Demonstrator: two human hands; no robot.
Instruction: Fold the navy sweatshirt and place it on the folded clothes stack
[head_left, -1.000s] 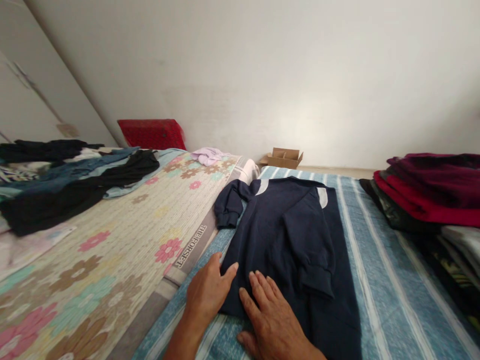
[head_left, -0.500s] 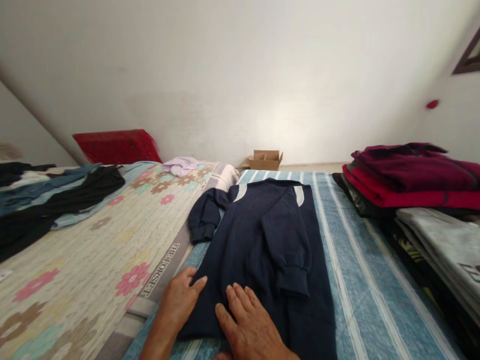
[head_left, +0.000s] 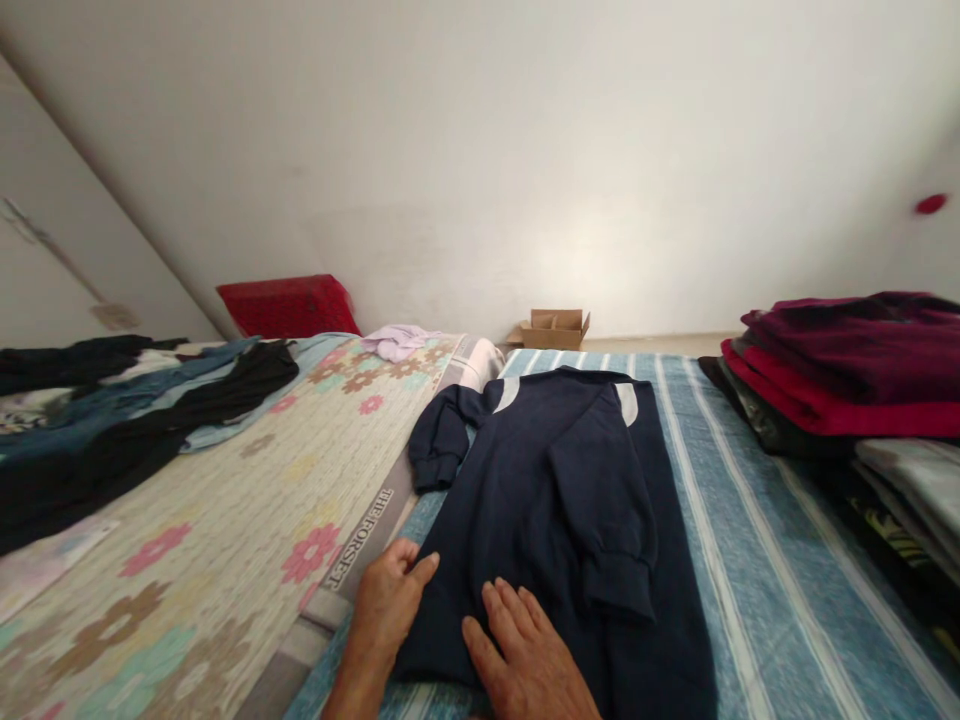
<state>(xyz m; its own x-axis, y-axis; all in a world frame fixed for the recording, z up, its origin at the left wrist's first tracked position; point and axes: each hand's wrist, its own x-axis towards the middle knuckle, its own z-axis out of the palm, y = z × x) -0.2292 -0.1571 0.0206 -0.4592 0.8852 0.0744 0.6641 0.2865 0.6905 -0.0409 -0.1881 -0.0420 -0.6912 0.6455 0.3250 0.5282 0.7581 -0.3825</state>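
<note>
Here's the long-sleeved navy-blue top with white shoulder patches (head_left: 517, 480), spread on the blue-and-white striped bedcover (head_left: 727, 520), its collar end toward the pale wall (head_left: 465, 180) and one sleeve folded in across the body. The other sleeve bends out on the left, its cuff near the grey border lettered "THE FORSET" on the floral cream bedspread (head_left: 247, 500). The left hand (head_left: 388, 600) is at the top's left edge, thumb and forefinger close to the cloth; whether they pinch it, I cannot tell. The right hand (head_left: 525, 650) lies palm down on the lower part, fingers extended and gripping nothing, and the two hands are apart, side by side. Over on the right, folded maroon and red clothes (head_left: 847, 360) sit stacked beside folded grey cloth (head_left: 915, 490). Far left, loose dark and blue clothes (head_left: 150, 410) sprawl on the floral bedspread, and an open brown cardboard box (head_left: 556, 330) sits by the wall.
</note>
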